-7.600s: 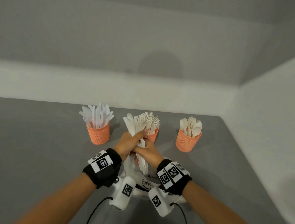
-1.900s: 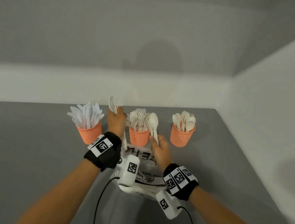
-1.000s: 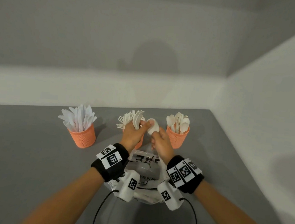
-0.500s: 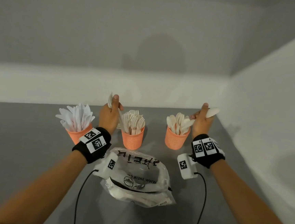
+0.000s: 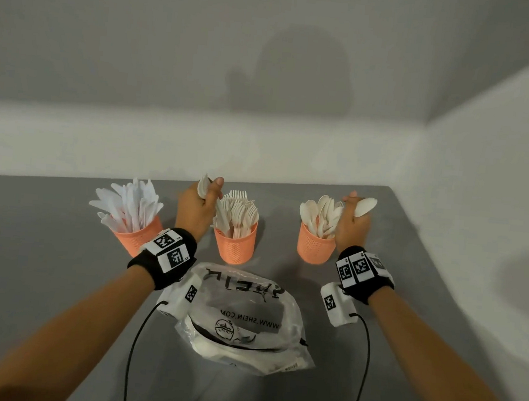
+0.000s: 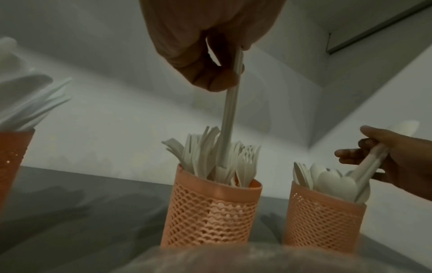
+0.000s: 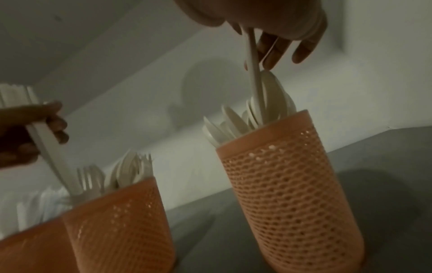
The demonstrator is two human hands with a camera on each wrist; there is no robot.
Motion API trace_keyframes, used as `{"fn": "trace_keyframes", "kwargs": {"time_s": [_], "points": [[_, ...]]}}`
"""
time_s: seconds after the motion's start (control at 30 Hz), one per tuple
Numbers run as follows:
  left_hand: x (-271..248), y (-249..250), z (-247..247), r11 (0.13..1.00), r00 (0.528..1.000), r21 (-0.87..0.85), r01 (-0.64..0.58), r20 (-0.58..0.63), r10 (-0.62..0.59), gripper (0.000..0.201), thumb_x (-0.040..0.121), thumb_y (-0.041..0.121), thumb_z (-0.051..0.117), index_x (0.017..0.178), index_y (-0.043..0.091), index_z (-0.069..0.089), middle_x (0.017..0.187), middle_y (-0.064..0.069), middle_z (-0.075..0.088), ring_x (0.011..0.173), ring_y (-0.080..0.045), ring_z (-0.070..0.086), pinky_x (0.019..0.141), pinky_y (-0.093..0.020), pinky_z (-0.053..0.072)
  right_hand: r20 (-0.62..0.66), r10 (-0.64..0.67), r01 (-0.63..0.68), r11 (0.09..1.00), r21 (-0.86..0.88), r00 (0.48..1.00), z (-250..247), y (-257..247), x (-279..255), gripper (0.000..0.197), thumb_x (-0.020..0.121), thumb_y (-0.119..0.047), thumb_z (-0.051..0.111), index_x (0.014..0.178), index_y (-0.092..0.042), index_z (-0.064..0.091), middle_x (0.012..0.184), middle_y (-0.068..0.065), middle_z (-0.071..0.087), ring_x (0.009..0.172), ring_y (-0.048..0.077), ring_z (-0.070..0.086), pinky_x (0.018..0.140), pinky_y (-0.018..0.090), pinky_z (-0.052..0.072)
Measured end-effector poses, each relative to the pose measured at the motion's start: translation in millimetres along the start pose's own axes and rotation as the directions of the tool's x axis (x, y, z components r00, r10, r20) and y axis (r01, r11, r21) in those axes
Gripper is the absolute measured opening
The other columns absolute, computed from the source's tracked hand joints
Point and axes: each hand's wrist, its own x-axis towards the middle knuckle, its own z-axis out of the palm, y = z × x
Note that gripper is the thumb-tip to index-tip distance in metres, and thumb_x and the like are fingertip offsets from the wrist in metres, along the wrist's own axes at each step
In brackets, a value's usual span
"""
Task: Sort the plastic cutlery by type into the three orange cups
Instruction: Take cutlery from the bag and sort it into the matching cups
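Orange mesh cups are seen in a row on a grey table [image 5: 26, 275]: a left cup [image 5: 140, 237] of knives, a middle cup [image 5: 234, 244] of forks, a right cup [image 5: 314, 248] of spoons. Compared with half a second earlier, both hands have been lowered toward the cups, so that each held piece now has its handle end inside a cup rather than above it.

The left hand [image 5: 195, 211] is curled round a white utensil [image 6: 230, 118]; its handle runs nearly upright, lower end down among the forks in the middle cup, head up above the fist. Whether it is a fork or a spoon cannot be told.

The right hand [image 5: 352, 222] pinches a spoon [image 5: 365, 206] with thumb and curled fingers; the bowl points up and to the right, and the handle slants down into the right cup among the other spoons.

A clear printed plastic bag [image 5: 246, 320] lies on the table nearer the person.
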Motion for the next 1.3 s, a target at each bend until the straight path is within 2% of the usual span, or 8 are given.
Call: {"fn": "trace_keyframes", "kwargs": {"time_s": [0.17,0.47,0.63,0.73,0.9,1.0,1.1,1.3], "points": [[0.4,-7.9,11.2,0.986,0.994,0.154,-0.062,0.096,0.048,0.028,0.091,0.025,0.056,0.072,0.006,0.050,0.060,-0.006,0.052,0.061,-0.030,0.052,0.058,-0.032,0.039,0.084,-0.117,0.139,0.930,-0.339,0.990,0.4,17.2,-2.9,0.038,0.081,-0.037,0.050,0.096,-0.002,0.054,0.101,0.017,0.058,0.095,0.034,0.057,0.085,0.050,0.046],[3.2,-18.7,22.9,0.899,0.964,0.377,-0.224,0.225,0.146,0.022,0.086,0.017,0.063,0.098,0.000,0.056,0.083,-0.013,0.061,0.066,-0.021,0.050,0.061,-0.029,0.038,0.280,-0.248,0.334,0.886,-0.321,0.927,-2.4,11.3,6.5,0.068,0.077,-0.015,0.072,0.135,-0.005,0.038,0.137,0.009,0.045,0.127,0.023,0.042,0.105,0.024,0.029],[5.9,-25.9,26.0,0.801,0.921,0.476,-0.362,0.314,0.230,0.014,0.087,0.011,0.060,0.093,-0.002,0.060,0.088,-0.019,0.060,0.068,-0.035,0.059,0.056,-0.033,0.042,0.331,-0.290,0.387,0.879,-0.279,0.898,-0.2,6.2,8.9,0.065,0.079,-0.015,0.070,0.136,-0.011,0.038,0.139,0.004,0.043,0.128,0.017,0.039,0.107,0.025,0.029],[7.2,-28.9,28.5,0.693,0.895,0.576,-0.434,0.364,0.258,0.020,0.087,0.016,0.053,0.083,-0.001,0.064,0.083,-0.019,0.060,0.067,-0.035,0.059,0.054,-0.034,0.045,0.438,-0.396,0.575,0.699,-0.425,0.807,2.7,10.3,13.5,0.044,0.088,-0.019,0.056,0.129,-0.005,0.050,0.140,0.012,0.044,0.129,0.027,0.039,0.111,0.040,0.030],[0.1,-32.5,30.5,0.686,0.884,0.602,-0.408,0.449,0.132,0.055,0.091,0.032,0.021,0.121,0.002,0.054,0.125,-0.021,0.054,0.109,-0.037,0.055,0.088,-0.045,0.045,0.506,-0.307,0.584,0.551,-0.596,0.806,9.6,13.0,14.3,0.064,0.089,-0.036,0.019,0.139,0.000,0.036,0.150,0.013,0.033,0.142,0.025,0.025,0.118,0.040,0.005],[2.5,-35.6,31.1,0.706,0.864,0.597,-0.380,0.503,0.040,0.074,0.086,0.043,0.004,0.140,0.001,0.032,0.143,-0.020,0.041,0.132,-0.033,0.039,0.109,-0.043,0.030,0.457,-0.254,0.499,0.657,-0.565,0.852,12.4,15.9,11.8,0.055,0.092,-0.021,0.034,0.144,-0.004,0.028,0.146,0.011,0.040,0.139,0.023,0.031,0.118,0.038,0.005],[6.2,-40.1,32.0,0.700,0.867,0.607,-0.376,0.497,0.034,0.081,0.083,0.048,-0.001,0.141,0.001,0.031,0.145,-0.018,0.039,0.136,-0.030,0.034,0.114,-0.040,0.024,0.392,-0.343,0.499,0.756,-0.424,0.853,16.4,14.1,9.6,0.055,0.088,-0.008,0.042,0.142,-0.008,0.031,0.136,0.008,0.049,0.128,0.020,0.043,0.118,0.037,0.011],[6.7,-39.9,34.3,0.712,0.870,0.600,-0.364,0.493,0.029,0.080,0.083,0.048,0.002,0.140,-0.001,0.032,0.143,-0.019,0.041,0.133,-0.032,0.036,0.111,-0.040,0.030,0.489,-0.357,0.580,0.679,-0.449,0.796,23.1,11.0,16.1,0.049,0.084,-0.013,0.028,0.126,-0.004,0.052,0.142,0.014,0.044,0.139,0.027,0.032,0.118,0.042,0.016]]}}
